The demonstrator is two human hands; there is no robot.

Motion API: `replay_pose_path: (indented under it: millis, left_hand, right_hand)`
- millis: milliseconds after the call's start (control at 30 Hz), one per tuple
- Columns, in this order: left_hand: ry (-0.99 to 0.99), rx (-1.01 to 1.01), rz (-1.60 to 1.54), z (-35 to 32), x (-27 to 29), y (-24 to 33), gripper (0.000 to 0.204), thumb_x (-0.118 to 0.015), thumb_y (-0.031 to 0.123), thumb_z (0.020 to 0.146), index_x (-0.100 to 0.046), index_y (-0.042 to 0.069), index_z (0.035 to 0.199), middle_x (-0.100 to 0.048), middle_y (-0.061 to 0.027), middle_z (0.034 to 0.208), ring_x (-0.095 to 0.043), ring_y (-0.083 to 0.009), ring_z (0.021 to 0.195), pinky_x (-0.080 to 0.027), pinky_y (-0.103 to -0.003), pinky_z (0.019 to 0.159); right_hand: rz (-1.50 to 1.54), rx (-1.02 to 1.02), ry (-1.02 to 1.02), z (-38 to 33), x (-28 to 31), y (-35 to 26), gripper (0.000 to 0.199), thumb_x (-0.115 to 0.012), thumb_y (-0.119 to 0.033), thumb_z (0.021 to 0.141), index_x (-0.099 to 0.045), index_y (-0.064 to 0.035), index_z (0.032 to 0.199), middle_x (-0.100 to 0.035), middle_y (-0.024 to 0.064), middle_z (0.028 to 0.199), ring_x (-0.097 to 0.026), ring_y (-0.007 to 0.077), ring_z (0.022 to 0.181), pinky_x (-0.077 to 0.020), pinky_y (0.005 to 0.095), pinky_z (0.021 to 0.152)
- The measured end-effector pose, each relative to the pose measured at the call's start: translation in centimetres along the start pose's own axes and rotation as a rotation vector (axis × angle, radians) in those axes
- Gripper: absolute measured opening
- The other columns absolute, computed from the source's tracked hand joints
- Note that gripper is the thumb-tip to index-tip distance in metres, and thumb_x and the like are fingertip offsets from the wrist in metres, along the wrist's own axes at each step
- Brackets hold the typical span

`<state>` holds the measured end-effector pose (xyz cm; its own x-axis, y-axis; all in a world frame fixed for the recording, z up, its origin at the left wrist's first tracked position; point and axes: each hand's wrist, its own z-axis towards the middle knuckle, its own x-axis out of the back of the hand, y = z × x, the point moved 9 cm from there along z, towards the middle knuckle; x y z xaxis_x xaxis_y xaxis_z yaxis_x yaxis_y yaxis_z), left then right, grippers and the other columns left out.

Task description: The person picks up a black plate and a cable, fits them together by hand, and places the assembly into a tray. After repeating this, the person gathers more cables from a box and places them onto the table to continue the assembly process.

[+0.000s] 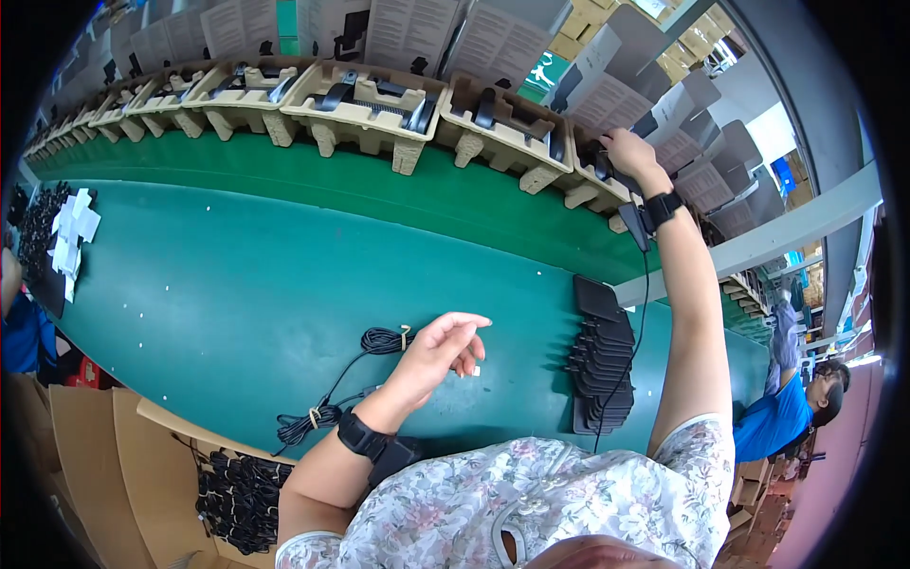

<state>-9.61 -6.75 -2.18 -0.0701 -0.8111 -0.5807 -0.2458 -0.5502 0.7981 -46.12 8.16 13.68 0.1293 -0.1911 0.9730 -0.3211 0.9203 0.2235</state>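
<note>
- R hand [629, 155] is down at a brown moulded-pulp tray [581, 195]; the task's thing, a glossy black part [599, 163], sits in that tray by the fingertips. Can't tell if those fingers pinch it or just touch.
- Best bet: seat/grip it by its firm edge, straight up/down, w/o levering on the soft pulp walls.
- Watch the thin black cable [647, 289] hanging from the black wedge-shaped block [633, 228] by the R wrist: it runs down past the stack of flat black rectangular pieces [607, 356], so it could snag; keep slack.
- L hand [438, 353] is over the green bench [256, 256], fingers loosely curled & apart, no clear hold; a tiny off-white bit shows by the fingertips, held or not unclear. It could steady the tray rim if needed.
- Keep L forearm off the tied black cable coil [382, 341] nearby, prob. easy to drag.
</note>
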Motion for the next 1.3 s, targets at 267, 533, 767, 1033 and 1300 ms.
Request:
replay_pose_path:
  millis: [267,533,767,1033,1300]
  left_hand:
    - [0.045,-0.012,-0.026,0.5,1.2,-0.1,0.02,-0.047,0.019,0.094,-0.053,0.006,0.108,-0.056,-0.003,0.084,-0.054,-0.0087,0.065,-0.043,-0.021,0.058]
    - [0.037,-0.014,-0.012,1.3,1.3,0.0,0.016,-0.047,0.014,0.093,-0.053,0.006,0.105,-0.056,-0.003,0.086,-0.056,-0.0099,0.068,-0.044,-0.022,0.059]
    - [0.07,-0.024,0.003,0.3,2.2,0.3,0.016,-0.047,0.012,0.093,-0.052,0.005,0.106,-0.057,-0.0035,0.085,-0.055,-0.0101,0.067,-0.043,-0.023,0.059]
    - [0.059,-0.03,0.021,0.3,2.2,0.4,0.015,-0.047,0.01,0.092,-0.052,0.005,0.106,-0.057,-0.0037,0.085,-0.055,-0.01,0.067,-0.043,-0.022,0.058]
    - [0.105,-0.022,0.054,0.6,2.4,0.6,0.015,-0.047,0.01,0.092,-0.052,0.003,0.105,-0.057,-0.0039,0.084,-0.055,-0.0097,0.066,-0.042,-0.022,0.059]
  right_hand:
    - [0.015,-0.018,0.151,5.8,-3.4,-0.3,0.031,-0.045,-0.027,0.089,-0.059,-0.0048,0.105,-0.061,0.0201,0.1,-0.057,0.038,0.094,-0.0458,0.0426,0.078]
    - [0.217,-0.075,0.553,9.0,-8.3,2.9,0.027,-0.047,-0.019,0.084,-0.06,-0.0017,0.099,-0.059,0.0194,0.106,-0.055,0.0398,0.099,-0.0452,0.045,0.082]
    - [0.15,0.11,0.526,4.0,-4.1,-0.3,0.026,-0.056,-0.024,0.081,-0.057,-0.0065,0.1,-0.061,0.0184,0.083,-0.058,0.037,0.078,-0.0465,0.0431,0.067]
    - [0.252,0.079,0.321,7.0,-6.4,0.7,0.029,-0.053,-0.017,0.08,-0.057,-0.0101,0.108,-0.062,0.0182,0.093,-0.06,0.0348,0.085,-0.0475,0.0419,0.07]
    - [-0.046,0.126,0.319,2.3,-4.2,-0.3,0.028,-0.057,-0.021,0.08,-0.057,-0.0121,0.107,-0.062,0.0151,0.096,-0.058,0.0345,0.088,-0.0473,0.0426,0.072]
